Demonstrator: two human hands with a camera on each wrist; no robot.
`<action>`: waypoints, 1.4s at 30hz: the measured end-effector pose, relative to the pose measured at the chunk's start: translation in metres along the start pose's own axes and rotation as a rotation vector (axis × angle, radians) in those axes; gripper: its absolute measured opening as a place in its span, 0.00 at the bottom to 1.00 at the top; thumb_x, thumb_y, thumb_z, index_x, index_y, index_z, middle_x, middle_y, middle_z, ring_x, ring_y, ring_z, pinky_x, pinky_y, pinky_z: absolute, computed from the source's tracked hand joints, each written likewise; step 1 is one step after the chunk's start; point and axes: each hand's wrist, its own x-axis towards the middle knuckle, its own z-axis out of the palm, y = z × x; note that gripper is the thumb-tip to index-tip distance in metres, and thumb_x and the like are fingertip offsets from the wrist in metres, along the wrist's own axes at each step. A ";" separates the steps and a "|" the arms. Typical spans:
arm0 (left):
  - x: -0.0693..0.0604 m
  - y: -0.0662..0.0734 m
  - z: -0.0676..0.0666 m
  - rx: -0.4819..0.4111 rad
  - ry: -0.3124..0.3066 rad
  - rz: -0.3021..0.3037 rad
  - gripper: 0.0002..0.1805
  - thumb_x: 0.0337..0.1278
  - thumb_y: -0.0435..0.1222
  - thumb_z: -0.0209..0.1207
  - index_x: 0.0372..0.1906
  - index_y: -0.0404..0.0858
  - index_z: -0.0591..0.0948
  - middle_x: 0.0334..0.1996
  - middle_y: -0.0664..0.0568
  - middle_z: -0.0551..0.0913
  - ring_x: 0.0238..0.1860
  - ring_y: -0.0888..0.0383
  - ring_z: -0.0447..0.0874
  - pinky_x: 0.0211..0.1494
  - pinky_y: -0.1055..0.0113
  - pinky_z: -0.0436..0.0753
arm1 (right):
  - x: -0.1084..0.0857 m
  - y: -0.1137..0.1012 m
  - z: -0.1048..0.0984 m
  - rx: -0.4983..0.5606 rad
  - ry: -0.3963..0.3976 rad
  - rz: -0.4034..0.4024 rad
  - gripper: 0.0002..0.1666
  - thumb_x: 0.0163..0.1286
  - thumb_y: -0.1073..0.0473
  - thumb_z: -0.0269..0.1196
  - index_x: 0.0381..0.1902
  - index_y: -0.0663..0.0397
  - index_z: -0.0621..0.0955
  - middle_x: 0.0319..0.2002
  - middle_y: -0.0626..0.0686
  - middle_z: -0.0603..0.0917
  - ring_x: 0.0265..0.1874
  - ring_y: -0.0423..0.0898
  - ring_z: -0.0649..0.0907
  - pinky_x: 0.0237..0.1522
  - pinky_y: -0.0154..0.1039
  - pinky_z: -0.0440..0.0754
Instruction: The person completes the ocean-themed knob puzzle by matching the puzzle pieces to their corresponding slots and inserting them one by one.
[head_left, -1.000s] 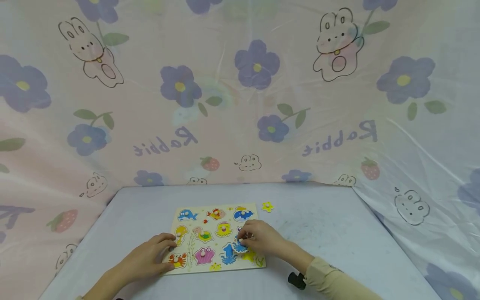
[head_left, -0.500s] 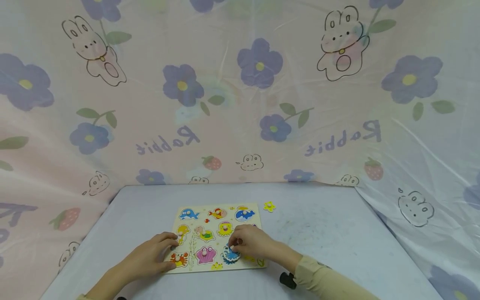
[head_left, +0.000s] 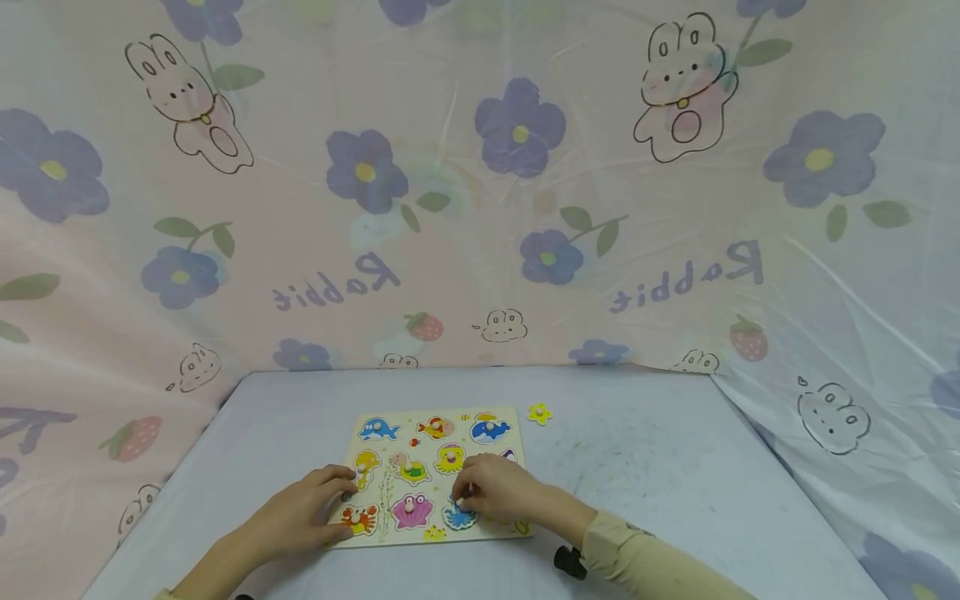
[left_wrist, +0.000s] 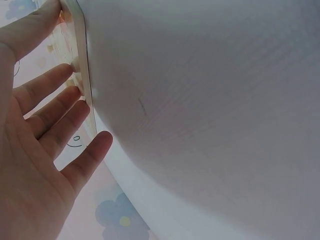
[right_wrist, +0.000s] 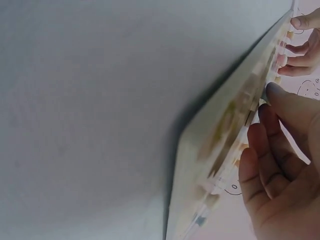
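A cream wooden knob puzzle board (head_left: 438,536) with sea-animal pieces lies on the table. My right hand (head_left: 498,492) pinches the knob of a blue squid-shaped piece (head_left: 459,517), which sits over the squid place in the lower row, right of the pink shell piece (head_left: 412,510). Whether it lies flush is hard to tell. My left hand (head_left: 303,508) rests at the board's left edge, thumb by the crab piece (head_left: 361,520) and fingers by the yellow seahorse piece (head_left: 366,468). In the left wrist view its fingers (left_wrist: 50,80) are spread and loosely extended.
A yellow star-shaped piece (head_left: 539,413) lies on the white table (head_left: 637,467), just past the board's far right corner. A dark cylindrical object (head_left: 570,562) shows beneath the right sleeve. A printed rabbit-and-flower cloth (head_left: 450,233) hangs behind and at the sides.
My right hand has carried the blue squid piece left and slightly down, from the board's right part onto the squid place, turning it a little. The left hand has stayed at the edge.
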 end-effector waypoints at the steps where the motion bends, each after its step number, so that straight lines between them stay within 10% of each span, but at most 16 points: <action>1: 0.000 0.000 0.000 -0.003 -0.001 -0.002 0.32 0.53 0.55 0.75 0.58 0.42 0.83 0.64 0.45 0.78 0.64 0.38 0.78 0.60 0.38 0.80 | 0.000 0.000 0.000 -0.005 -0.001 -0.001 0.03 0.69 0.56 0.73 0.39 0.41 0.89 0.35 0.34 0.81 0.33 0.30 0.75 0.39 0.27 0.77; 26: 0.000 -0.001 -0.001 0.000 -0.006 0.006 0.32 0.53 0.56 0.74 0.57 0.43 0.83 0.64 0.47 0.78 0.64 0.39 0.78 0.60 0.39 0.80 | -0.006 0.007 -0.005 0.068 0.015 -0.011 0.08 0.72 0.52 0.70 0.47 0.42 0.89 0.36 0.32 0.80 0.32 0.30 0.76 0.38 0.27 0.77; 42: 0.000 -0.001 0.000 0.006 0.000 0.012 0.31 0.53 0.58 0.73 0.57 0.44 0.83 0.64 0.48 0.78 0.64 0.40 0.78 0.61 0.40 0.80 | -0.017 0.071 -0.038 0.183 0.439 0.081 0.08 0.70 0.64 0.69 0.47 0.56 0.88 0.44 0.48 0.87 0.38 0.41 0.83 0.37 0.34 0.81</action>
